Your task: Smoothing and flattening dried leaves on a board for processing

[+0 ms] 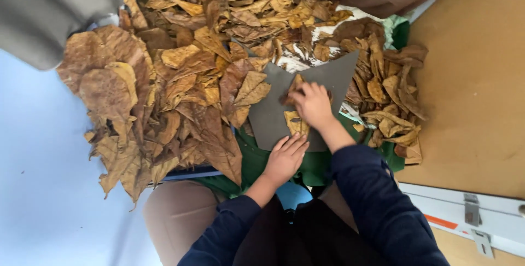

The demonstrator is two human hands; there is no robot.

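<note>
Many dry brown leaves (164, 91) lay heaped left of a grey board (273, 118). Left hand (284, 159) pressed flat, fingers spread, pinning the board's near edge steady. Right hand (313, 104) pinched a leaf piece (292, 88) onto the board. More leaves (391, 96) lay right.

A flat grey board with angled edges (273, 115) is lying in the middle of the view, on a green cloth (251, 162) that is spreading beneath it toward the person. A large heap of dry brown leaves (164, 91) is lying to the left of and behind the board, and a smaller pile of dry brown leaves (391, 99) is sitting to its right, beside a tan fibreboard panel (476, 91). The left hand (284, 159) is resting on the board's near edge, while the right hand (313, 103) is lying farther back on the board, over a small dry leaf (294, 124).
</note>
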